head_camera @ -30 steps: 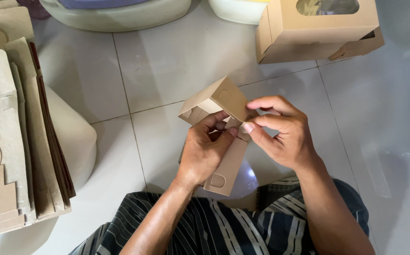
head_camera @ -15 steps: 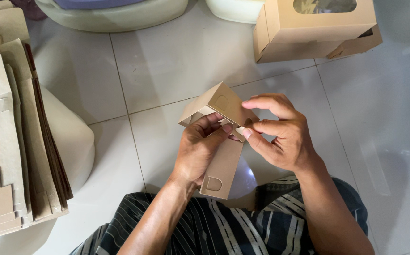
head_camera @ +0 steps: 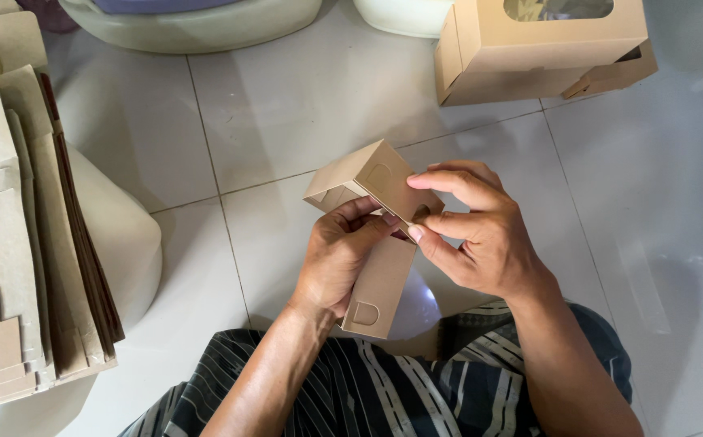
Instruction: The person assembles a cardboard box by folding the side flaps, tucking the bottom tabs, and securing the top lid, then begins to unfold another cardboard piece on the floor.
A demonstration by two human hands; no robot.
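Observation:
Both my hands hold a small brown cardboard box [head_camera: 370,182] that is partly folded, above a white tiled floor. My left hand [head_camera: 337,255] grips its lower panel, a long flap [head_camera: 378,287] with a small tab slot hanging down toward my lap. My right hand [head_camera: 477,235] pinches the box's right edge with thumb and fingers, pressing along a fold. The box's upper end is formed into a hollow shape tilted to the upper left.
A stack of flat unfolded brown box blanks [head_camera: 19,243] lies at the left on a white rounded object [head_camera: 121,235]. Two finished window boxes [head_camera: 541,48] are stacked at the top right. Pale basins [head_camera: 197,20] sit at the top. My striped garment [head_camera: 384,388] fills the bottom.
My right hand's fingers have slid along the box's right edge, and the box has turned slightly. The left hand keeps its grip on the lower panel.

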